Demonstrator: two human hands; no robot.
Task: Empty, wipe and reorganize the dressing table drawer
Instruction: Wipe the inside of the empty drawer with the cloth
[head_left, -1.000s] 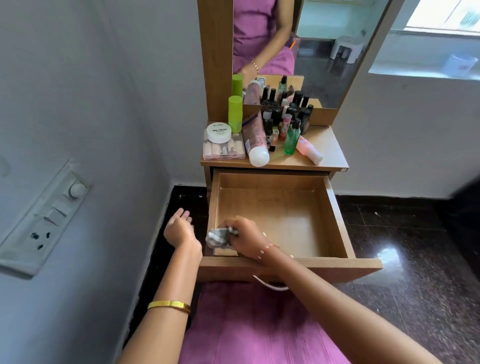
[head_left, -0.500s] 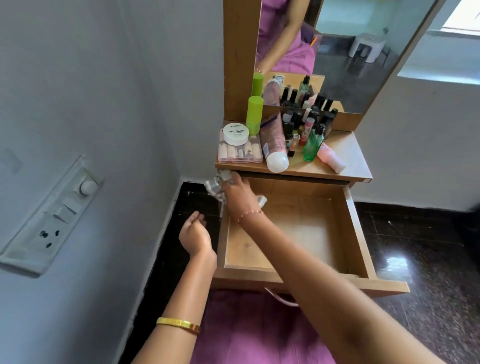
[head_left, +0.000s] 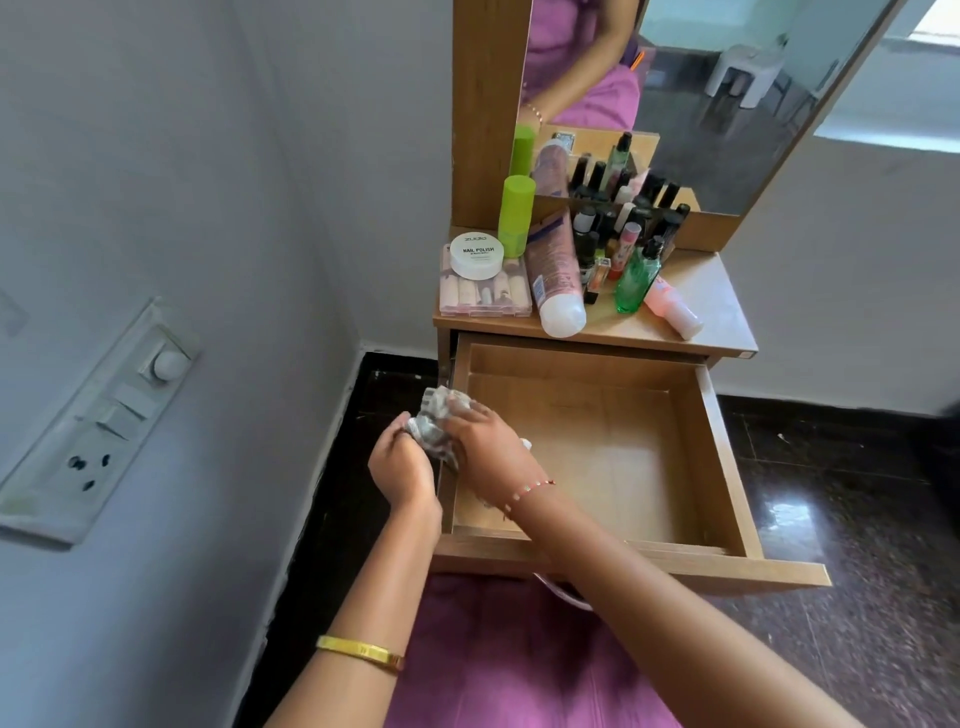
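From my remote seat, starting at the left: grey wall with a switch panel (head_left: 88, 415), then dark floor in the corner. My left hand (head_left: 400, 467) sits just outside the drawer's left wall, fingers curled onto the crumpled cloth (head_left: 434, 423); my right hand (head_left: 480, 441) clamps the same wad from the other side, fingers wrapped over it. The cloth rides right on the left rim of the drawer (head_left: 722, 447), so the bare wooden floor lies to the right of the grip and runs away toward the dressing table (I judge the right hand better placed to sweep it). Above, the tabletop (head_left: 717, 291) is crowded with the nail polish tub (head_left: 476, 254), tubes and bottles awaiting return. Right of that, glossy dark tiles.
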